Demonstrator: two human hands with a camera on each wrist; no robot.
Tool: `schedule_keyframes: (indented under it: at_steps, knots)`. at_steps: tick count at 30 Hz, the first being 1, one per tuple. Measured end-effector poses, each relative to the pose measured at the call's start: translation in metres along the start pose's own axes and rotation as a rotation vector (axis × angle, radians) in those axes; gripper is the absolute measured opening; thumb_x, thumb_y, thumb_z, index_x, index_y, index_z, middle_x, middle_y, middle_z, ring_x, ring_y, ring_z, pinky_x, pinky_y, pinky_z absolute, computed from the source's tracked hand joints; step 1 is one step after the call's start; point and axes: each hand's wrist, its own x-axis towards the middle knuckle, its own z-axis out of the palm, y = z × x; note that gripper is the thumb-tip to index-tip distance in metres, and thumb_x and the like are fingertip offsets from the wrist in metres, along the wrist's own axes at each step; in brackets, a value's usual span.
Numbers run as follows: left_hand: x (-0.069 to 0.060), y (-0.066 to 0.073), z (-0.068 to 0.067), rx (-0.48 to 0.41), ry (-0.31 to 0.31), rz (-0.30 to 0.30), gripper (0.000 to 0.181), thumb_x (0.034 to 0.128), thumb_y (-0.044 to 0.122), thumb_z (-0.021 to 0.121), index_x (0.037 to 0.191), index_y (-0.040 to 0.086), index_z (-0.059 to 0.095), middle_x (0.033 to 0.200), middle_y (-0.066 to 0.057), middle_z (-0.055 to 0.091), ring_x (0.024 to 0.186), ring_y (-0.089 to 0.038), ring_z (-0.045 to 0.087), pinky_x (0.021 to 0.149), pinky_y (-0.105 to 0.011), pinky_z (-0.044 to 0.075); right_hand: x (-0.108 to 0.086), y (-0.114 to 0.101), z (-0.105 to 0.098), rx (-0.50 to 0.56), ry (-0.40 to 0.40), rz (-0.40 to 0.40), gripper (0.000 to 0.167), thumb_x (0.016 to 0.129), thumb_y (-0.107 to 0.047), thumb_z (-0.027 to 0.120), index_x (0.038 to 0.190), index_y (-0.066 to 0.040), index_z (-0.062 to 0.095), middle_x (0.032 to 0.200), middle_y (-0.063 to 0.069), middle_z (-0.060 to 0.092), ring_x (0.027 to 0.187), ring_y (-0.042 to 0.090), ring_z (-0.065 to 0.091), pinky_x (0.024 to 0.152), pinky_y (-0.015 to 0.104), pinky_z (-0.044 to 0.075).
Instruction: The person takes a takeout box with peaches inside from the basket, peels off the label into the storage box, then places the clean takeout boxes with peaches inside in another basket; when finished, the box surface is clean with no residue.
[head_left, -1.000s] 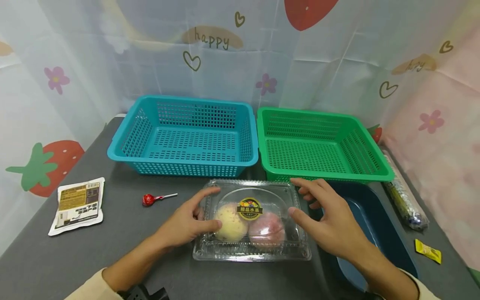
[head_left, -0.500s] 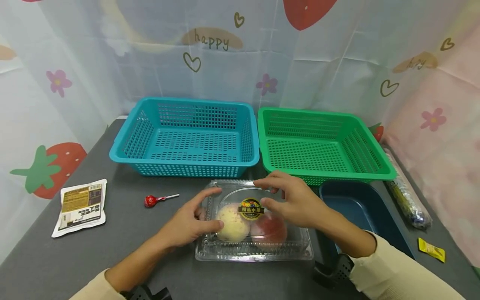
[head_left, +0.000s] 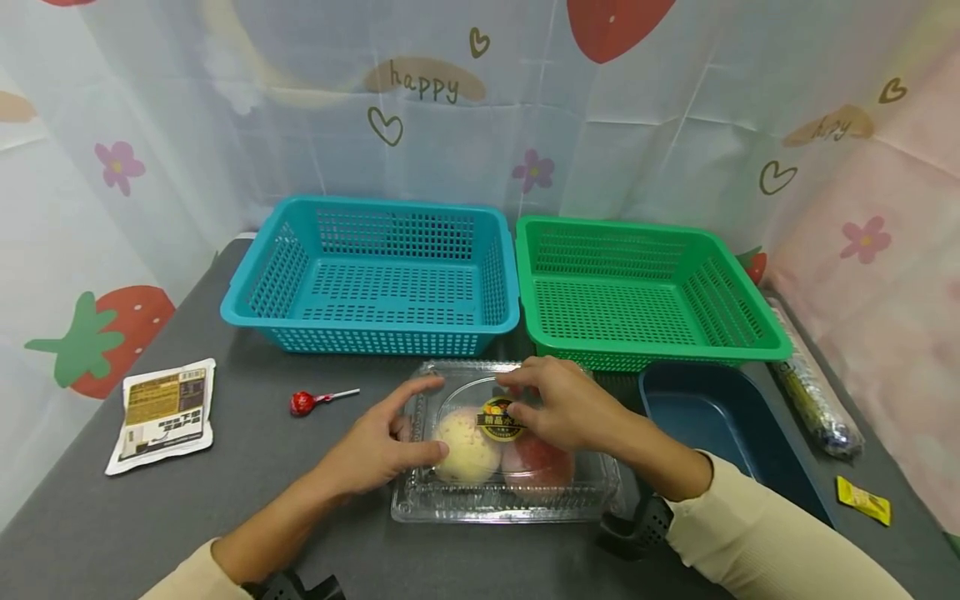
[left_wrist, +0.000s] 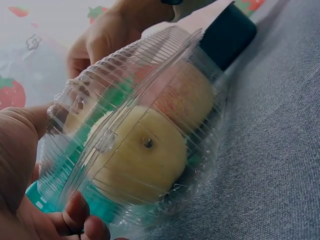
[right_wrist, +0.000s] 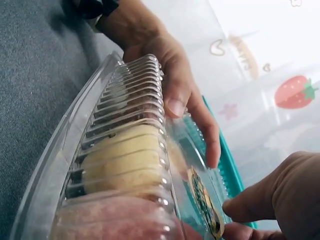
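Note:
A clear plastic clamshell fruit box (head_left: 506, 504) lies on the dark grey table, its lid down. A pale yellow round fruit (left_wrist: 142, 165) and a pinkish-red one (head_left: 536, 471) show through the plastic. My left hand (head_left: 375, 442) holds the box's left side, thumb on top of the lid and lower fingers curled by the side wall. On the lid is a round black and gold sticker (right_wrist: 204, 202). My right hand (head_left: 566, 404) reaches over the lid, thumb and index fingertips at the sticker; whether they pinch its edge I cannot tell.
Behind the box stand a blue basket (head_left: 375, 323) and a green basket (head_left: 660, 354). A dark blue tray (head_left: 716, 417) is at right, near a clear-wrapped long package (head_left: 817, 400) and a yellow packet (head_left: 862, 500). A red lollipop (head_left: 303, 403) and white pouch (head_left: 165, 417) lie left.
My right hand has moved left from the box's right edge to the sticker on the lid. The left hand and the box have stayed in place.

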Motion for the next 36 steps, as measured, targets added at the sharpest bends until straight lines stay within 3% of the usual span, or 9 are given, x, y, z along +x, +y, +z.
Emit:
schedule_keyframes:
  at_steps: [6, 9, 13, 18, 27, 36]
  knots:
    - [0.0, 0.0, 0.0, -0.005, -0.004, 0.005, 0.075, 0.081, 0.021, 0.077, 0.146, 0.02, 0.04, 0.057, -0.001, 0.044, 0.049, -0.012, 0.04, 0.043, -0.024, 0.034, 0.005, -0.003, 0.005, 0.023, 0.046, 0.134, 0.012, 0.087, -0.011, 0.071, 0.098, -0.012, 0.076, 0.085, -0.006, 0.064, 0.078, 0.013, 0.056, 0.067, 0.031, 0.047]
    - [0.0, 0.0, 0.0, -0.004, -0.002, 0.007, 0.075, 0.0809, 0.021, 0.077, 0.146, 0.02, 0.04, 0.057, -0.001, 0.044, 0.049, -0.012, 0.04, 0.043, -0.024, 0.034, 0.007, -0.004, 0.008, 0.02, 0.072, 0.155, 0.005, 0.087, -0.011, 0.071, 0.087, -0.014, 0.075, 0.076, -0.009, 0.061, 0.071, 0.011, 0.053, 0.064, 0.031, 0.044]
    - [0.0, -0.001, 0.001, -0.001, 0.0, 0.002, 0.075, 0.0804, 0.021, 0.078, 0.145, 0.022, 0.04, 0.057, -0.001, 0.045, 0.049, -0.012, 0.04, 0.043, -0.024, 0.034, 0.007, -0.004, 0.011, 0.023, 0.106, 0.145, 0.007, 0.088, -0.011, 0.07, 0.082, -0.015, 0.071, 0.074, -0.01, 0.06, 0.071, 0.011, 0.053, 0.065, 0.032, 0.044]
    - [0.0, 0.0, 0.0, -0.004, -0.002, 0.0, 0.075, 0.0805, 0.021, 0.078, 0.145, 0.023, 0.04, 0.056, -0.001, 0.045, 0.049, -0.011, 0.04, 0.043, -0.024, 0.034, 0.003, -0.004, 0.008, 0.136, 0.12, 0.129, 0.011, 0.092, -0.008, 0.065, 0.083, -0.013, 0.068, 0.075, -0.008, 0.061, 0.068, 0.013, 0.053, 0.063, 0.032, 0.046]
    - [0.0, 0.0, -0.001, -0.005, -0.002, 0.012, 0.075, 0.0805, 0.021, 0.078, 0.146, 0.021, 0.04, 0.055, 0.0, 0.043, 0.048, -0.01, 0.038, 0.043, -0.023, 0.033, -0.004, -0.005, -0.016, 0.238, 0.148, 0.014, 0.009, 0.093, -0.004, 0.063, 0.09, -0.006, 0.071, 0.08, -0.001, 0.063, 0.07, 0.016, 0.054, 0.059, 0.033, 0.048]
    - [-0.001, 0.0, -0.001, -0.033, -0.013, 0.008, 0.075, 0.0807, 0.02, 0.078, 0.145, 0.022, 0.04, 0.054, 0.002, 0.037, 0.047, -0.009, 0.034, 0.042, -0.022, 0.029, -0.016, 0.001, -0.049, 0.336, 0.054, 0.03, 0.01, 0.094, -0.006, 0.063, 0.089, -0.006, 0.072, 0.081, 0.001, 0.066, 0.067, 0.019, 0.056, 0.057, 0.032, 0.047]
